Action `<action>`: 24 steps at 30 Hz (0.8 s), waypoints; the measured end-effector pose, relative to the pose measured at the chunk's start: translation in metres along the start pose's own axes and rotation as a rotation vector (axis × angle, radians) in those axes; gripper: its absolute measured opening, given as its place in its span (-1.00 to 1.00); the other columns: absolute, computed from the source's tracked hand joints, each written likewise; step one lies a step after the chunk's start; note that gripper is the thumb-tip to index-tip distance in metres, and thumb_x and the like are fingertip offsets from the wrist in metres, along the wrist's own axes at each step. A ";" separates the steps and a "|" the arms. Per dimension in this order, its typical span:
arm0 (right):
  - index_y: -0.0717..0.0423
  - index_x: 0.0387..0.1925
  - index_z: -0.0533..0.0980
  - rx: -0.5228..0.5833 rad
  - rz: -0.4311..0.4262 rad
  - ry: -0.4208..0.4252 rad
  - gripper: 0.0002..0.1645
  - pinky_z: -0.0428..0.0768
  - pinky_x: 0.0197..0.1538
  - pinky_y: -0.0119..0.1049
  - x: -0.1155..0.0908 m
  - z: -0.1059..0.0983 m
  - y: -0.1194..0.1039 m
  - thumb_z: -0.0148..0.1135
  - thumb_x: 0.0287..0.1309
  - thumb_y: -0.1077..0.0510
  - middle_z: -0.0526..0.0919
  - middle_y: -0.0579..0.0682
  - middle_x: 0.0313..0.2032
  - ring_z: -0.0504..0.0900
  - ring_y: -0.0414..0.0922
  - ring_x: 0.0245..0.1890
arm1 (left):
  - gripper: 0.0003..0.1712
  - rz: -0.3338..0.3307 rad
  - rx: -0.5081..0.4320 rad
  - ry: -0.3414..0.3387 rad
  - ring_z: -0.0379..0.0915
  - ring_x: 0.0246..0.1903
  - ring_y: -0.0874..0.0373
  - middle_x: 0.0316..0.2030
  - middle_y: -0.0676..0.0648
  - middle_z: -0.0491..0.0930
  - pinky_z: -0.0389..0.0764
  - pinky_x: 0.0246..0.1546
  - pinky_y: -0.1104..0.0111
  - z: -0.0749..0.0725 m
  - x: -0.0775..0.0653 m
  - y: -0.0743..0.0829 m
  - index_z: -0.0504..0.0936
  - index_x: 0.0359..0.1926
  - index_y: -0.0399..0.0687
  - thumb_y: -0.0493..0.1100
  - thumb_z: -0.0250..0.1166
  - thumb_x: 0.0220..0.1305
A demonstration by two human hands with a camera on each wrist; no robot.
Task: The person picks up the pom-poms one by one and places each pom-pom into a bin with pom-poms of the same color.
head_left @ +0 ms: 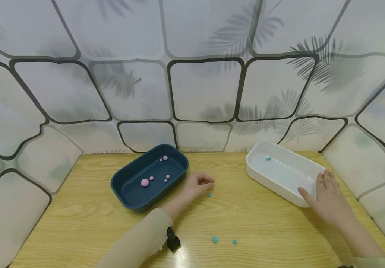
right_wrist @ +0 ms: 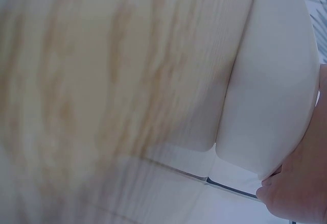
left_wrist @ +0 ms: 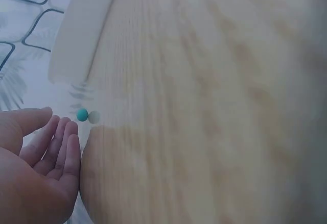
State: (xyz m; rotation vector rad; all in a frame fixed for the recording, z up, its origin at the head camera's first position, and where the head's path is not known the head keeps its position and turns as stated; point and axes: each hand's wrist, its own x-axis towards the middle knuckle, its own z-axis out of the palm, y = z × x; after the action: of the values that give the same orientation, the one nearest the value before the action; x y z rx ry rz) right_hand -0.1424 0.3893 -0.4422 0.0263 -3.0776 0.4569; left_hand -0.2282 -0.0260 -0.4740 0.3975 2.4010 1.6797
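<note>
In front of you stands a pale grey-white patterned wall (head_left: 205, 91), covered in large rounded blocks outlined in black and grey. Faint grey feathery leaves (head_left: 326, 61) are printed across it, darkest towards your upper right. Similarly patterned side walls (head_left: 8, 111) flank you on the left and right. Below spreads a yellow-brown wood-grain tabletop (head_left: 252, 219), its far edge against the patterned wall. Light leaves a small white glare (head_left: 180, 257) on its near part.
</note>
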 end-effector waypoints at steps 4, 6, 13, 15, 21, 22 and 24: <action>0.88 0.44 -0.24 0.001 -0.004 0.000 0.21 -0.40 0.62 0.42 0.000 0.001 0.000 -0.14 0.65 -0.28 -0.36 0.79 0.49 -0.42 0.63 0.56 | -0.86 0.051 0.043 -0.057 0.73 -0.23 0.09 -0.15 -0.32 0.80 0.67 -0.21 0.51 -0.003 -0.006 -0.005 0.80 -0.11 -0.38 -0.38 0.41 0.37; 0.88 0.44 -0.24 0.002 -0.006 0.003 0.21 -0.41 0.62 0.41 0.000 0.002 0.001 -0.15 0.65 -0.28 -0.35 0.79 0.49 -0.43 0.62 0.57 | -0.86 0.074 0.061 -0.094 0.73 -0.22 0.08 -0.16 -0.32 0.80 0.68 -0.20 0.52 -0.005 -0.008 -0.006 0.79 -0.10 -0.38 -0.39 0.41 0.36; 0.86 0.45 -0.23 0.004 -0.014 0.020 0.21 -0.46 0.63 0.37 0.000 0.004 0.003 -0.13 0.64 -0.28 -0.34 0.80 0.49 -0.44 0.61 0.57 | -0.81 0.139 0.155 -0.175 0.71 -0.22 0.09 -0.18 -0.27 0.80 0.65 -0.20 0.57 -0.009 -0.009 -0.006 0.78 -0.08 -0.35 -0.42 0.46 0.29; 0.86 0.45 -0.24 0.002 -0.015 0.018 0.21 -0.46 0.63 0.37 0.001 0.004 0.004 -0.15 0.65 -0.28 -0.36 0.79 0.49 -0.45 0.61 0.57 | -0.80 0.153 0.182 -0.189 0.71 -0.21 0.07 -0.18 -0.26 0.79 0.66 -0.19 0.56 -0.009 -0.009 -0.005 0.78 -0.08 -0.36 -0.44 0.47 0.28; 0.86 0.45 -0.24 0.001 -0.016 0.022 0.20 -0.43 0.63 0.38 0.000 0.003 0.003 -0.14 0.65 -0.27 -0.37 0.78 0.49 -0.45 0.61 0.57 | -0.80 0.181 0.286 -0.214 0.70 -0.20 0.10 -0.18 -0.20 0.79 0.68 -0.17 0.52 -0.011 -0.010 -0.001 0.79 -0.08 -0.31 -0.45 0.48 0.26; 0.86 0.45 -0.23 0.001 -0.017 0.023 0.20 -0.42 0.63 0.39 0.000 0.003 0.002 -0.14 0.65 -0.27 -0.36 0.79 0.49 -0.44 0.61 0.57 | -0.79 0.188 0.307 -0.216 0.70 -0.20 0.11 -0.19 -0.19 0.79 0.68 -0.17 0.52 -0.011 -0.010 0.000 0.80 -0.08 -0.30 -0.44 0.48 0.26; 0.87 0.44 -0.22 -0.003 -0.017 0.023 0.20 -0.40 0.63 0.39 -0.001 0.002 0.002 -0.14 0.65 -0.27 -0.35 0.79 0.49 -0.44 0.61 0.57 | -0.81 0.205 0.355 -0.215 0.70 -0.20 0.12 -0.19 -0.16 0.79 0.68 -0.17 0.52 -0.011 -0.010 0.001 0.81 -0.09 -0.27 -0.42 0.49 0.26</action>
State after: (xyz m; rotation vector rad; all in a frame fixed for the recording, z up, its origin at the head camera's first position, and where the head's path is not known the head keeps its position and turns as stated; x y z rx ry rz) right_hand -0.1416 0.3903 -0.4447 0.0470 -3.0533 0.4484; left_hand -0.2217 -0.0387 -0.4691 0.8562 2.5587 1.1957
